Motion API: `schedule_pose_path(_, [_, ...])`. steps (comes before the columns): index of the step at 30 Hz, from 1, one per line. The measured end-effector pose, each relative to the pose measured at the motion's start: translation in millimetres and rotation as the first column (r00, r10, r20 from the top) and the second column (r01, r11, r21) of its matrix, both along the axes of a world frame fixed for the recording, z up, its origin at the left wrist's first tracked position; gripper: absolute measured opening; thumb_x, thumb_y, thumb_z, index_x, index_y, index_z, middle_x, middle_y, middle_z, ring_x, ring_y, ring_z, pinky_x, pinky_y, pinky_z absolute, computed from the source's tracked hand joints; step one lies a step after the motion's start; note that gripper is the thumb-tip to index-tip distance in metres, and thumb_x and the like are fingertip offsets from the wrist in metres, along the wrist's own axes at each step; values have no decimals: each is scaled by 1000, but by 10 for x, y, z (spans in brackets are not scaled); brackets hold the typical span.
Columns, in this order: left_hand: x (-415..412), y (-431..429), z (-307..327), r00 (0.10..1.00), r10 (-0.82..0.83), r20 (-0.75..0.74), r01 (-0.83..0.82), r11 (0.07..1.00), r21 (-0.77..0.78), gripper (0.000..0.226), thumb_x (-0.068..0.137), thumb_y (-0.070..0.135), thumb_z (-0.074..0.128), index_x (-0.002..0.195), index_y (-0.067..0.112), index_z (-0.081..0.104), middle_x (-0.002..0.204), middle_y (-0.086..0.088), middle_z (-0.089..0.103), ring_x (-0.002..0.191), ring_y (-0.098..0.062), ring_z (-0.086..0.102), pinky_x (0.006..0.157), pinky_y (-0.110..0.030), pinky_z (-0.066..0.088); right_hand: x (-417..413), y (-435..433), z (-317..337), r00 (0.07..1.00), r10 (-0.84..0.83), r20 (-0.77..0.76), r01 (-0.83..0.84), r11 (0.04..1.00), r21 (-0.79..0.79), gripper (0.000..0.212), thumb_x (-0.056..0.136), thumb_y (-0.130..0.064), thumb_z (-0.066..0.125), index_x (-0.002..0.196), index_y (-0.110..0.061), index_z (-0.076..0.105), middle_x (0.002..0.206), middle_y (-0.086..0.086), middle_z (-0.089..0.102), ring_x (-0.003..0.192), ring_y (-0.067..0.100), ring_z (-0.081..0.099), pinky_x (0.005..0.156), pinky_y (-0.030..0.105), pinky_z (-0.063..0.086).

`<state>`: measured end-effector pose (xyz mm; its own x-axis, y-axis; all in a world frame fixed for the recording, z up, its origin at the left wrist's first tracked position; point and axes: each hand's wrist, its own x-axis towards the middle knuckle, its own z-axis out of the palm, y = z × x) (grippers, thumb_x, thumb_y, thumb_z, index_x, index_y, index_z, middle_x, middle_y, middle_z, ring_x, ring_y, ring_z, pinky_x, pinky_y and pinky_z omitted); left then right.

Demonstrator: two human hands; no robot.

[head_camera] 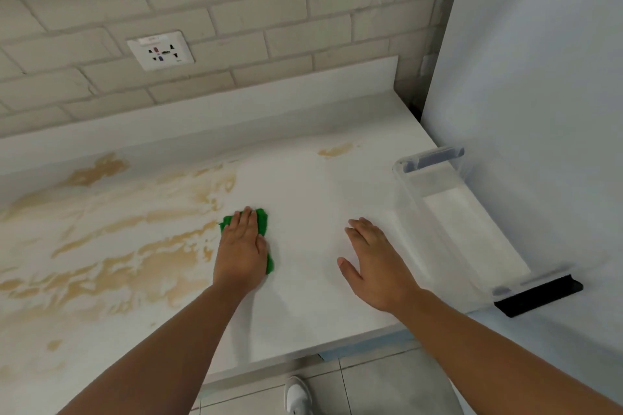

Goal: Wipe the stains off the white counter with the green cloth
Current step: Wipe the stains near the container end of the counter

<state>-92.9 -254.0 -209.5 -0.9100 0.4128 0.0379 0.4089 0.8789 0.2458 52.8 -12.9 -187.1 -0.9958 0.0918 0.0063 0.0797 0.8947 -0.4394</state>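
Left hand (241, 248) pressing flat, fingers straight, on green cloth (263, 219); stains (135, 266) lying leftward on surface (296, 307). Right hand (374, 263) resting open, clear bin (448, 212) sitting just right.

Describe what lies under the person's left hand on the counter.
The green cloth lies under the left hand, its edges showing around it. The white counter beneath the cloth is covered; any stains there cannot be seen.
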Motion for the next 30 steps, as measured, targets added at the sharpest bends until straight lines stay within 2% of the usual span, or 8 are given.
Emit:
schedule_pose_path(5, [-592, 223, -21, 1000, -6, -5, 6, 1000, 4, 56, 102, 26, 25, 154, 5, 19, 162, -9, 14, 151, -24, 7, 123, -39, 6, -541, 137, -6, 992, -118, -37, 119, 992, 36, 63, 100, -44, 41, 149, -5, 33, 159, 10, 28, 150, 24, 14, 122, 36, 10])
schedule_pose_path(9, [-1029, 410, -3, 996, -85, -4, 86, 996, 13, 66, 94, 33, 15, 154, 6, 18, 162, -7, 13, 151, -23, 6, 123, -36, 3, -935, 176, -19, 969, -238, -72, 242, 968, 64, 64, 97, -46, 34, 143, -2, 43, 153, 16, 38, 146, 31, 25, 121, 43, 18])
schedule_pose_path(13, [-1412, 596, -18, 987, -157, -30, 158, 987, 19, 63, 96, 30, 18, 154, 6, 20, 162, -8, 15, 151, -23, 7, 123, -36, 3, -1156, 138, -83, 937, -338, -85, 344, 936, 69, 68, 92, -47, 31, 137, 0, 49, 148, 18, 44, 143, 34, 31, 118, 49, 26])
schedule_pose_path(16, [-1752, 770, -46, 979, -199, -48, 199, 980, -9, 63, 95, 29, 18, 153, 4, 23, 161, -11, 18, 150, -26, 11, 123, -38, 5, -1222, 125, -125, 924, -375, -74, 381, 919, 100, 69, 91, -48, 30, 140, -2, 46, 151, 16, 40, 145, 32, 27, 119, 49, 23])
schedule_pose_path(20, [-2179, 990, -91, 971, -235, -44, 231, 970, -81, 57, 100, 25, 21, 154, 4, 16, 162, -11, 13, 150, -25, 8, 123, -38, 5, -1241, 160, -189, 919, -393, -28, 391, 903, 179, 73, 91, -49, 22, 145, -3, 40, 156, 15, 33, 148, 30, 20, 120, 47, 20])
schedule_pose_path(23, [-2439, 1151, -81, 966, -256, -41, 251, 963, -100, 57, 101, 24, 23, 154, 4, 14, 163, -10, 12, 150, -24, 8, 123, -37, 4, -1249, 160, -222, 903, -427, -43, 428, 887, 173, 70, 94, -48, 26, 144, -1, 42, 154, 17, 36, 147, 31, 23, 119, 47, 23])
schedule_pose_path(30, [-2836, 1620, -51, 928, -372, -35, 362, 919, -157, 55, 102, 21, 24, 153, 1, 15, 162, -14, 12, 150, -29, 10, 123, -39, 6, -1260, 139, -217, 893, -449, -38, 448, 874, 187, 72, 97, -50, 27, 148, 0, 34, 158, 17, 28, 149, 30, 17, 120, 46, 21])
